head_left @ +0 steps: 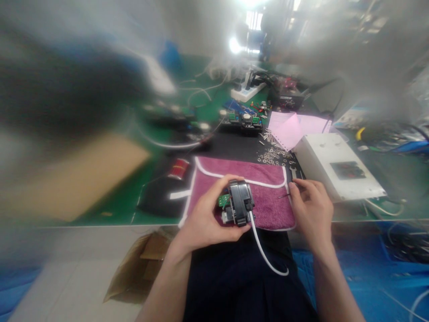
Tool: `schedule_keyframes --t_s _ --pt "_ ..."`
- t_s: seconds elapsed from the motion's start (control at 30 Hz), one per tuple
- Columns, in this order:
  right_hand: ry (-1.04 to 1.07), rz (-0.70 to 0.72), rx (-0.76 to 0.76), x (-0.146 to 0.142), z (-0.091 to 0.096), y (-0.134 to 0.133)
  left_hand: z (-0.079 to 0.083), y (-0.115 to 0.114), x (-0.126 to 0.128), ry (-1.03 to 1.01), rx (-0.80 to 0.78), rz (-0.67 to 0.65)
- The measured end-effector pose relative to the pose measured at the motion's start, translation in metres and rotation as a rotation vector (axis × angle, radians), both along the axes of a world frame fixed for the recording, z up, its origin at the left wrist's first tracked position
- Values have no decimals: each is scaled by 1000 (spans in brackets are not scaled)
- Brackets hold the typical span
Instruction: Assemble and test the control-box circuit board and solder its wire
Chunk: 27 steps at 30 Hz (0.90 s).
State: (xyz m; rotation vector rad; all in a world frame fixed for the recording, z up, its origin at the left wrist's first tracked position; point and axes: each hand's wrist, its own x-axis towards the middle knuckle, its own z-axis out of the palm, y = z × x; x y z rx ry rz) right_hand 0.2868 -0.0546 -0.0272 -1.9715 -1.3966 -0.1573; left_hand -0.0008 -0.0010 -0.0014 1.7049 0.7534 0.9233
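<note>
My left hand (pixel 204 219) is closed around a small black electronic module (pixel 239 203) with a green circuit board edge and a white cable (pixel 264 255) hanging from it. I hold it over a purple towel (pixel 268 197) at the table's front edge. My right hand (pixel 310 210) rests on the towel's right side, fingers pinched on a thin dark tool (pixel 284 195), perhaps tweezers; its tip points left toward the module.
A white box (pixel 335 167) stands right of the towel. Behind it lie several small metal washers and screws (pixel 275 154), pink paper (pixel 290 129), circuit boards (pixel 243 118) and a power strip (pixel 246 91). A cardboard box (pixel 140 264) sits on the floor at left.
</note>
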Motion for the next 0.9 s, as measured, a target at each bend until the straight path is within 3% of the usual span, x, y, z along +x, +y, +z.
schedule_keyframes --t_s 0.37,0.9 --pt "76 67 22 -3 0 -5 0 0 0 -1 3 2" --pt "138 43 1 -4 0 -8 -1 -1 2 -33 9 14"
